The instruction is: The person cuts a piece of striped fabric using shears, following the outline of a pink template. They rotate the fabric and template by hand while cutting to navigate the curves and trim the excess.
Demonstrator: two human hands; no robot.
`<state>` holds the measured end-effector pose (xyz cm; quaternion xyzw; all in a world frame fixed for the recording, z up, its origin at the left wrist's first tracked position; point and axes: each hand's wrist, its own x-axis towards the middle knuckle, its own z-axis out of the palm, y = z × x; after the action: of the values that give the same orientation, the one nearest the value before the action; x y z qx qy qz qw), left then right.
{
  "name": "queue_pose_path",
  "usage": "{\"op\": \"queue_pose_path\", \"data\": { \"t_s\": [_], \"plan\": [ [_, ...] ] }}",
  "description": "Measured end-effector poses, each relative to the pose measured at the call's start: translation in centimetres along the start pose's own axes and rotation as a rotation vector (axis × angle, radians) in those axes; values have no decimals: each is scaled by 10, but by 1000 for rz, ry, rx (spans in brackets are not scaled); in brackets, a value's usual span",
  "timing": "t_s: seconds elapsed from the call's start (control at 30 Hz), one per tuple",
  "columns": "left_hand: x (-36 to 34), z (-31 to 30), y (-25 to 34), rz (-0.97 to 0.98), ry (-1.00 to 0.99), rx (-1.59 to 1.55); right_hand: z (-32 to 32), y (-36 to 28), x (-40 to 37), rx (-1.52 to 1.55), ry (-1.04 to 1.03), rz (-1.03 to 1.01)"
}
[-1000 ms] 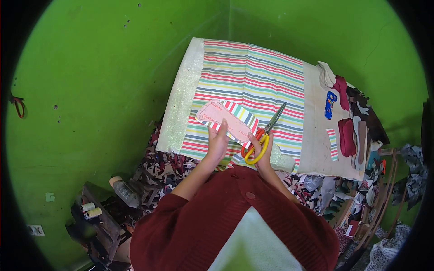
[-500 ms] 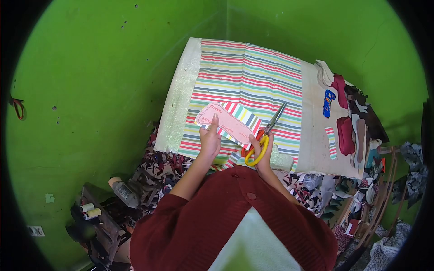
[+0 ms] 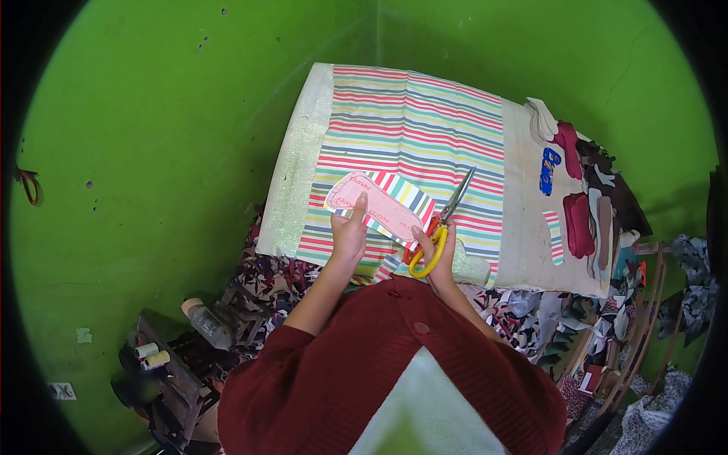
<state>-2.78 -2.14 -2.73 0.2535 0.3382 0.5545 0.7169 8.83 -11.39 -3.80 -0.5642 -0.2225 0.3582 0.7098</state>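
A pink sole-shaped paper pattern lies on a cut piece of striped fabric on top of the large striped cloth that covers the table. My left hand presses the pattern and the cut piece together, fingers up along its near edge. My right hand grips the yellow-and-red handles of a pair of scissors. The blades point up and to the right, just right of the pattern's heel end.
The glittery white table edge runs along the left. At the right lie a blue patterned piece, dark red pieces and a heap of scraps. Thread spools and a bottle sit low at left. Green walls stand behind.
My left hand slid left along the pattern and now pins it with the fingers upright. The scissors and right hand stayed almost in place, shifting slightly left.
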Motion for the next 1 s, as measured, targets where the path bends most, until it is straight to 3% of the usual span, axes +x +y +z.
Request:
{"op": "queue_pose_path", "data": {
  "t_s": [1.0],
  "plan": [
    [-3,-2,4,-36,-53,12,-3,-8,1,-14,-45,39]
  ]
}}
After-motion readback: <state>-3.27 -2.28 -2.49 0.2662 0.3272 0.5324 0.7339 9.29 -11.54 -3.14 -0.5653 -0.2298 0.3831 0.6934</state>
